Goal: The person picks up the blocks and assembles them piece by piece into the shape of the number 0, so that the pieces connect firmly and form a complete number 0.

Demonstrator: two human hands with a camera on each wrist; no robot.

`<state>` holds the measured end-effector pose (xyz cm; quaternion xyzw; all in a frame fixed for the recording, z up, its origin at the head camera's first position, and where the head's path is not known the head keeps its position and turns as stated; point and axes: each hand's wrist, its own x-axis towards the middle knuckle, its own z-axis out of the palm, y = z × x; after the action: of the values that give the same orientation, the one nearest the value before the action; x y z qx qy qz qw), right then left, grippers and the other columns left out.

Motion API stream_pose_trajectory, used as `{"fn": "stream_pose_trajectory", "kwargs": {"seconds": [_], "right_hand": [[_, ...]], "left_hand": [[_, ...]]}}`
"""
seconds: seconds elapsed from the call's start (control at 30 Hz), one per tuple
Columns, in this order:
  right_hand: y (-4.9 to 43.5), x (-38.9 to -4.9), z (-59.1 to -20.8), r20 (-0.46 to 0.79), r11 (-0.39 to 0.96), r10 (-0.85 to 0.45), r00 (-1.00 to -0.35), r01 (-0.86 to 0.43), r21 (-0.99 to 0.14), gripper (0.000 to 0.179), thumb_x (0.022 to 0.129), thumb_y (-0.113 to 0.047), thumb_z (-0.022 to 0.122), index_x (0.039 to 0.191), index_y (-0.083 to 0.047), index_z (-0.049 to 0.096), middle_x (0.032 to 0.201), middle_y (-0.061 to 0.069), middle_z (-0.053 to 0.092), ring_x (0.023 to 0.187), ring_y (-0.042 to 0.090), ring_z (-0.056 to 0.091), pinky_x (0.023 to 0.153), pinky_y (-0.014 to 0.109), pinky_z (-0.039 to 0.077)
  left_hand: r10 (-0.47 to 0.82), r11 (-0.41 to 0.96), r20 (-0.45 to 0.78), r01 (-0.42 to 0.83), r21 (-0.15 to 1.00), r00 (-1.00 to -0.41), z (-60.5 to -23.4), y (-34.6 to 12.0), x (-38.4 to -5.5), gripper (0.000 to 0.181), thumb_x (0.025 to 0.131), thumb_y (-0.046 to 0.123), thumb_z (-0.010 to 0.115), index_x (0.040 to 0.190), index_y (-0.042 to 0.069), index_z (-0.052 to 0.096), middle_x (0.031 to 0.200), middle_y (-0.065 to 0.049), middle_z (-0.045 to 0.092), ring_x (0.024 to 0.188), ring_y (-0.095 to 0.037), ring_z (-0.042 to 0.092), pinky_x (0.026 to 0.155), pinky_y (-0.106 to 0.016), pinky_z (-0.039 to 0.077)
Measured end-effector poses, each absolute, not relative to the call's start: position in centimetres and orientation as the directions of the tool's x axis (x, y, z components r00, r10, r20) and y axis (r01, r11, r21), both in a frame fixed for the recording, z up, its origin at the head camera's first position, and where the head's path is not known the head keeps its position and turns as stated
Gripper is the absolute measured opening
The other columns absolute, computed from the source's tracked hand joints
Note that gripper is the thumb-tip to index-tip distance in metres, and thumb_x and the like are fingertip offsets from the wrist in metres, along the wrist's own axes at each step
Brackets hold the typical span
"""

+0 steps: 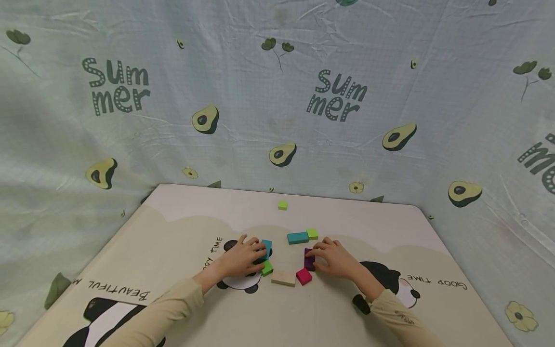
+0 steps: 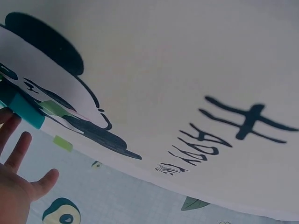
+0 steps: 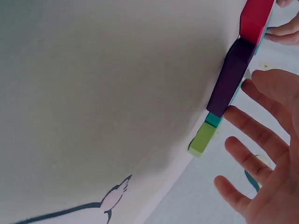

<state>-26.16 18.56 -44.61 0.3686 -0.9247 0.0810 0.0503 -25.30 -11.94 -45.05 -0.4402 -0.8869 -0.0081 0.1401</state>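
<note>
In the head view, my left hand [image 1: 242, 258] rests with spread fingers at a blue block [image 1: 267, 246] and the green block [image 1: 267, 268] just below it. My right hand [image 1: 336, 260] has its fingertips at a dark purple block [image 1: 309, 261]. From the right wrist, the fingers look loosely extended, one fingertip right at the purple block's edge. A pinkish-red block [image 1: 304, 276] and a plain wooden block [image 1: 283, 278] lie between the hands on the near side. On the far side, a teal block [image 1: 297, 238] sits against a lime block [image 1: 312, 234]. Together the blocks make a rough ring.
Another lime block [image 1: 283, 206] lies by itself near the table's back edge. The table [image 1: 243, 318] wears a cover printed with pandas and lettering. A pale curtain [image 1: 243, 72] with avocado prints hangs behind the table and along both sides.
</note>
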Motion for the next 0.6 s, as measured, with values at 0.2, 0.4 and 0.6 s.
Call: {"fn": "stream_pose_trajectory", "kwargs": {"seconds": [0.2,0.4,0.6], "right_hand": [[18.7,-27.2,-44.7,0.241,0.738,-0.64,-0.729,-0.671,-0.068,0.021,0.082,-0.021,0.062,0.103,-0.018,0.065,0.098,-0.001,0.06,0.091,0.016,0.046,0.075,0.037,0.039],[18.9,-28.7,-44.8,0.275,0.795,-0.57,-0.774,-0.604,-0.055,0.027,0.079,-0.016,0.066,0.106,-0.015,0.062,0.105,0.005,0.058,0.095,0.021,0.047,0.076,0.041,0.041],[19.1,-29.9,-44.9,0.234,0.813,-0.554,-0.798,-0.58,-0.051,0.038,0.08,-0.013,0.065,0.117,-0.012,0.056,0.121,0.008,0.053,0.103,0.026,0.046,0.08,0.047,0.041]], "left_hand": [[0.781,0.613,0.255,0.779,-0.133,-0.571,-45.0,-11.9,-25.2,0.035,0.088,0.036,0.053,0.112,0.012,0.059,0.115,-0.003,0.057,0.107,-0.023,0.049,0.09,-0.057,0.038],[0.778,0.619,0.237,0.774,-0.133,-0.582,-44.8,-11.7,-25.1,0.035,0.088,0.036,0.052,0.113,0.012,0.059,0.116,-0.004,0.057,0.108,-0.023,0.049,0.091,-0.057,0.037],[0.776,0.624,0.229,0.77,-0.135,-0.588,-44.7,-11.8,-24.9,0.034,0.088,0.035,0.052,0.112,0.013,0.059,0.115,-0.003,0.057,0.108,-0.023,0.05,0.091,-0.058,0.037]]}}
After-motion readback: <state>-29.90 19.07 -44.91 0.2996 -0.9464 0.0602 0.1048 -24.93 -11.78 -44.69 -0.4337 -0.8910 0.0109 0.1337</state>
